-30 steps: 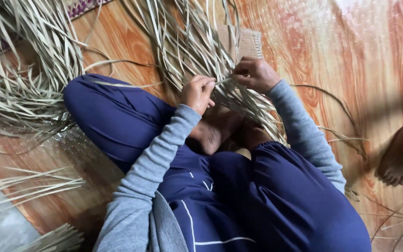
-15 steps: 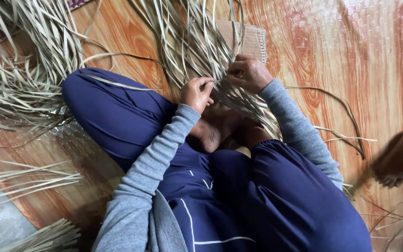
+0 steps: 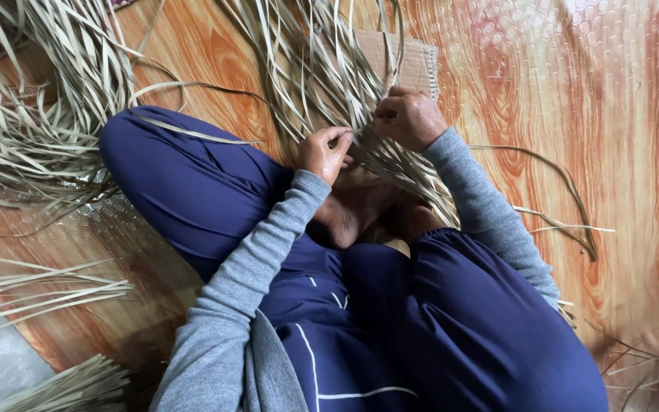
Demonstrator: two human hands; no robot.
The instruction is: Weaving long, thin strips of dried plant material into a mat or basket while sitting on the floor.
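I sit cross-legged on the floor in dark blue trousers and a grey long-sleeved top. My left hand (image 3: 323, 152) pinches pale dried leaf strips (image 3: 322, 72) just in front of my bare feet (image 3: 356, 210). My right hand (image 3: 408, 116) grips the same bundle of strips a little further out, fingers curled closed around them. The two hands are almost touching. The strips fan out away from me across the floor and run under my right forearm.
The floor (image 3: 573, 114) is orange wood-grain sheet. A big loose heap of strips (image 3: 32, 114) lies at the left beyond my knee. More bundled strips (image 3: 47, 294) lie at lower left. A piece of brown cardboard (image 3: 406, 61) sits under the strips beyond my right hand.
Another person's bare foot at the right edge has moved away, down and out of sight. My hands have shifted slightly further out along the strips, still gripping them.
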